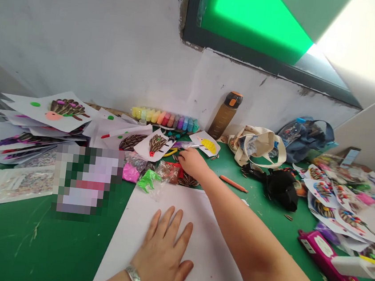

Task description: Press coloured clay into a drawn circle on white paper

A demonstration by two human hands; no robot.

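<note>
My left hand (165,250), with a silver bangle at the wrist, lies flat with spread fingers on a large white sheet of paper (211,237). My right hand (192,162) is stretched across to the clutter beyond the sheet. Its fingers are curled down, and what they hold, if anything, is hidden. Just under that hand is a bag of striped sunflower seeds (188,179). Beside it lie bags of green clay (149,180) and pink clay (131,172). Close by are a small seed picture (155,145) and a card with a yellow shape (208,145).
Stacked seed pictures (40,143) stand at left. Clay tubs (164,118) line the wall, with a brown bottle (225,115) near them. An orange pencil (234,183), a black bag (281,188), a canvas bag (257,145) and a magenta glue gun (324,255) lie to the right.
</note>
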